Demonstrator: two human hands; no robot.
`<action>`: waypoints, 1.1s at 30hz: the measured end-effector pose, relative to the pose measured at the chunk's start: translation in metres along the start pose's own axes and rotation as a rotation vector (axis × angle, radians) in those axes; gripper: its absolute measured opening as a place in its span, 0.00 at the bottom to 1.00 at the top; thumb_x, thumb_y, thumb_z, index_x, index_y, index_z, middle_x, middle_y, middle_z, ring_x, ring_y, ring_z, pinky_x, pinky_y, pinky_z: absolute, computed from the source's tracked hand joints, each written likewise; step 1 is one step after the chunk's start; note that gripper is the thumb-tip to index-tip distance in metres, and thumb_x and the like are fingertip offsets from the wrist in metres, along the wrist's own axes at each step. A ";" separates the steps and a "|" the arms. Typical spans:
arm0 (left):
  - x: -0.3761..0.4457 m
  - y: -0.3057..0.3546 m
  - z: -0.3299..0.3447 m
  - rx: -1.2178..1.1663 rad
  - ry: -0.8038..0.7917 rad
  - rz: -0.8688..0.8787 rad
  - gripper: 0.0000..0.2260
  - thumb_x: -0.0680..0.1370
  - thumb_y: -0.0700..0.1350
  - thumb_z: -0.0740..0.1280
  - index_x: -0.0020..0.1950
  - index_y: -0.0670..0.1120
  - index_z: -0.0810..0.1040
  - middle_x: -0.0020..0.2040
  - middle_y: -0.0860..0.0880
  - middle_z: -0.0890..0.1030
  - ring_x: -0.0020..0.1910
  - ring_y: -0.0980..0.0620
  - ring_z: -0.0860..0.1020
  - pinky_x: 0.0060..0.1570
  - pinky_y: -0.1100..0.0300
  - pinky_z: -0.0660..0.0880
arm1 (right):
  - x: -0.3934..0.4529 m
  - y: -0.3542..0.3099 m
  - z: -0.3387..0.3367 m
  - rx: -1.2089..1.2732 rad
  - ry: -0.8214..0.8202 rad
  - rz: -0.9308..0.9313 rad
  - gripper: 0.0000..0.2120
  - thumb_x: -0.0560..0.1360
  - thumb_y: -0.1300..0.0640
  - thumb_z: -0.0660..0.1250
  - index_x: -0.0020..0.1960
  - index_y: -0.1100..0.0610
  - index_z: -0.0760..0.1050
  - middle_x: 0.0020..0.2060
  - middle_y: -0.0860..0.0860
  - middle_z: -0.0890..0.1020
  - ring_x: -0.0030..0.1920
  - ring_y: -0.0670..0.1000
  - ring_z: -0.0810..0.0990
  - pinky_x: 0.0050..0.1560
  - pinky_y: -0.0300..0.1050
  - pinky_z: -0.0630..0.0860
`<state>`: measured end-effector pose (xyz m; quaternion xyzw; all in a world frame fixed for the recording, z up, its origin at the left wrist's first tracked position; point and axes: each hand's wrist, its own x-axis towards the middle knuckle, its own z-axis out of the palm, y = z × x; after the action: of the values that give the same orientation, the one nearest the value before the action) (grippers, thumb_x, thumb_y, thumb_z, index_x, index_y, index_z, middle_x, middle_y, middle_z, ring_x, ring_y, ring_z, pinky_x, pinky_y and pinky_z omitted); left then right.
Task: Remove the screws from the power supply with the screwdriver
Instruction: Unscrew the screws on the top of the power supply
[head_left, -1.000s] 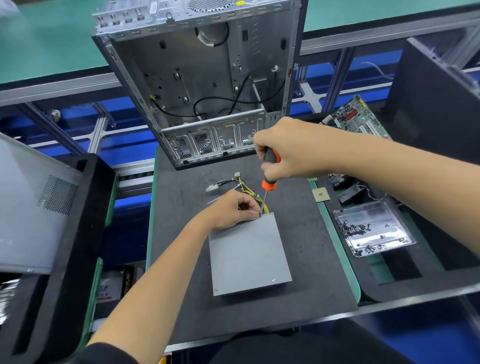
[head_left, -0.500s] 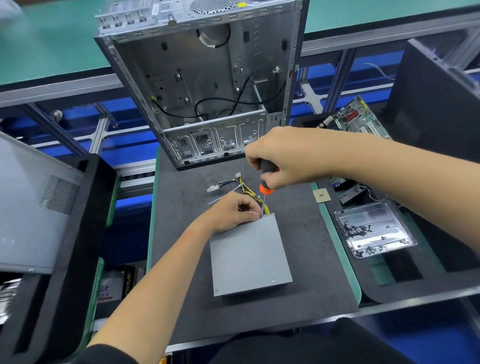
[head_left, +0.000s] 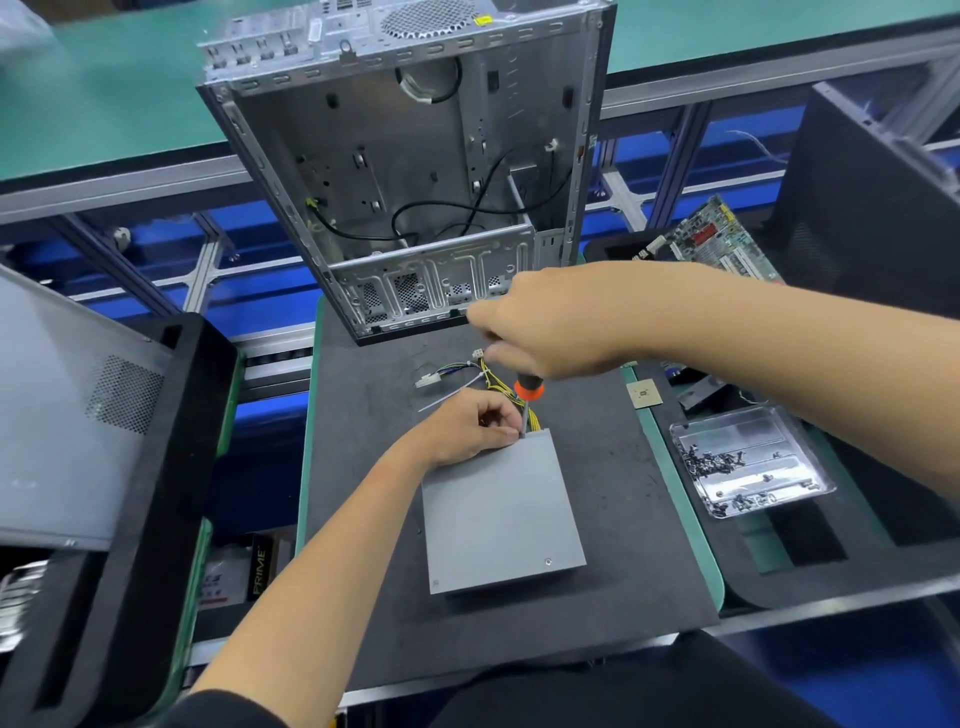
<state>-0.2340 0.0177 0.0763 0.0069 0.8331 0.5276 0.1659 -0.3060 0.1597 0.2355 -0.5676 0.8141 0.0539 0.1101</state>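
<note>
Dark grey tabletop carries a flat grey metal power supply box with yellow wires at its far end. Left hand pinches its far corner. Right hand grips an orange-and-black screwdriver, tip down there. Clear plastic tray at right holds small dark screws.

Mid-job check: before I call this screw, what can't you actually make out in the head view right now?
- Screwdriver tip and the screw under it: hidden by the left hand at the power supply far corner.
- Screwdriver handle top: covered by the right hand, which is motion-blurred.
- Loose screws in the tray: too small to count.
</note>
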 end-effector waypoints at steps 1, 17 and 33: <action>0.000 0.000 0.000 0.002 0.000 -0.005 0.12 0.75 0.32 0.68 0.37 0.48 0.76 0.28 0.61 0.75 0.29 0.64 0.69 0.34 0.73 0.65 | 0.000 0.001 -0.002 0.049 -0.026 -0.049 0.05 0.79 0.52 0.60 0.48 0.53 0.65 0.35 0.45 0.70 0.38 0.54 0.74 0.35 0.50 0.70; 0.006 0.016 -0.003 0.220 -0.101 -0.015 0.11 0.71 0.31 0.67 0.34 0.46 0.76 0.27 0.57 0.73 0.25 0.62 0.69 0.30 0.71 0.66 | -0.008 0.003 -0.010 0.115 -0.014 -0.121 0.10 0.74 0.54 0.67 0.50 0.51 0.67 0.36 0.43 0.75 0.41 0.51 0.74 0.38 0.48 0.71; 0.011 0.028 -0.007 0.318 -0.195 -0.139 0.03 0.73 0.32 0.66 0.39 0.37 0.78 0.29 0.52 0.73 0.23 0.62 0.68 0.19 0.72 0.61 | -0.007 0.007 -0.005 0.149 0.004 -0.068 0.10 0.74 0.52 0.67 0.46 0.52 0.66 0.35 0.41 0.74 0.38 0.39 0.71 0.34 0.39 0.67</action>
<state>-0.2509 0.0260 0.1013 0.0265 0.8843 0.3737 0.2786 -0.3106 0.1677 0.2423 -0.5851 0.7965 -0.0116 0.1523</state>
